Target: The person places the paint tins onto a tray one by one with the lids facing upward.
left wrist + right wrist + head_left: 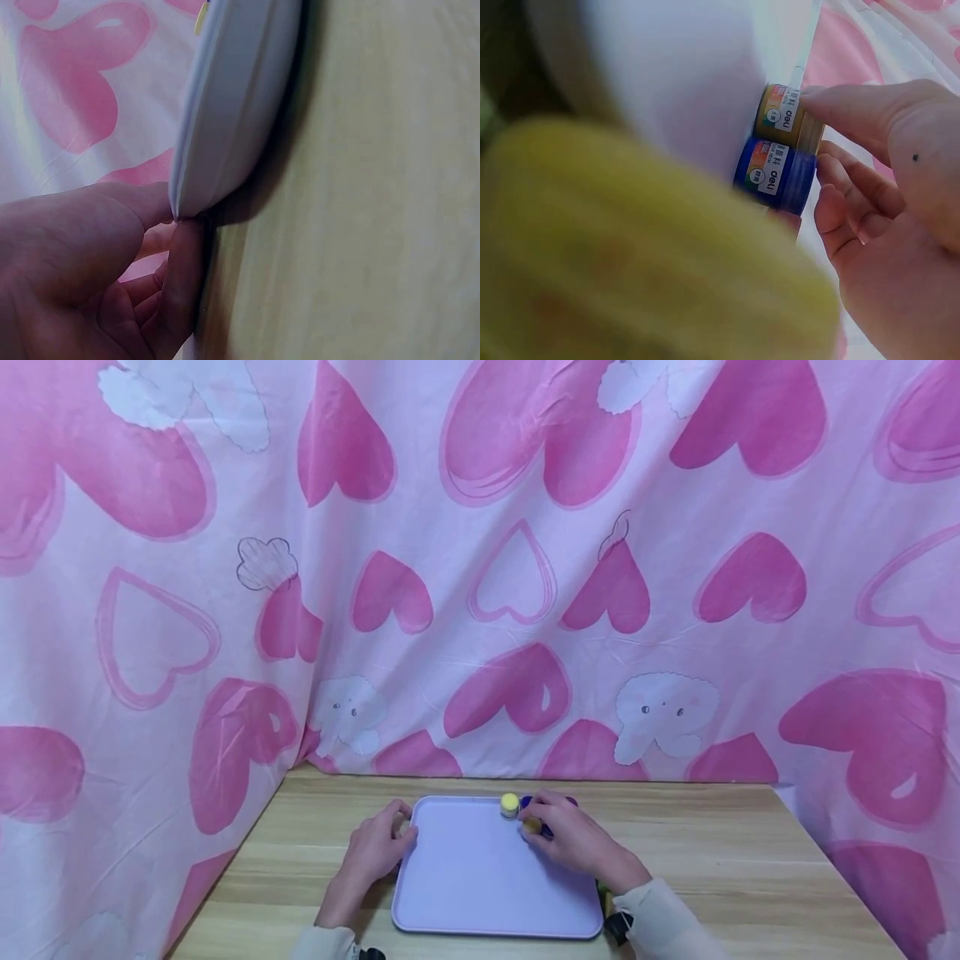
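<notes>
My left hand (372, 850) is at the left edge of a pale lilac tray (480, 881). In the left wrist view, its thumb and index finger (187, 281) pinch the tray's rim, close over the wood. Near the tray's back right corner, my right hand (573, 839) holds an ochre paint jar (532, 826), its thumb on the lid. Right against that jar stands a dark blue paint jar (774, 176), labels facing the right wrist camera. A yellow-lidded jar (510, 806) stands just left of the right hand. More dark blue (572, 800) shows behind the hand, mostly hidden by it.
The wooden table (690, 852) extends on both sides of the tray. A pink heart-patterned curtain (517, 693) hangs behind and at both sides. Under the right wrist, beside the tray, lies a yellowish thing (608, 903); a large blurred yellow shape (652, 255) fills the right wrist view's foreground.
</notes>
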A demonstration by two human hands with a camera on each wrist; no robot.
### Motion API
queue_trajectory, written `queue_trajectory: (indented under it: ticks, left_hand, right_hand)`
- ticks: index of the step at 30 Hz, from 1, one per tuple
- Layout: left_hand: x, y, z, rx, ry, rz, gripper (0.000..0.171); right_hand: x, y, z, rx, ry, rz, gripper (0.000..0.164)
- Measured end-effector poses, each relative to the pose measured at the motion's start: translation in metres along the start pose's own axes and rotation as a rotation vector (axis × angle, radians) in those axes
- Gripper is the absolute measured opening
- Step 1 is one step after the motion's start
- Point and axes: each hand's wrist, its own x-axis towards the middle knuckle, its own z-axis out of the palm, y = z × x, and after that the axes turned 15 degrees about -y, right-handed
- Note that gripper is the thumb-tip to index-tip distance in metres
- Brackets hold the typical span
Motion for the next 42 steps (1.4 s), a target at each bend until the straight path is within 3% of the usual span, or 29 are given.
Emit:
queue_trajectory:
  ticks: [24,34,42]
  left_hand:
    - [-0.001,-0.001,0.000,-0.019,-0.009,0.004,0.025]
    - [-0.001,-0.002,-0.001,-0.003,0.002,0.001,0.023]
    - [-0.003,0.000,-0.001,-0.024,-0.011,-0.001,0.023]
  right_hand:
    - [-0.004,0.001,0.001,-0.054,0.065,-0.077,0.031]
    - [-0.013,0.003,-0.005,0.022,0.050,-0.037,0.035]
    - [-0.024,0.009,-0.009,0.072,0.041,-0.002,0.029]
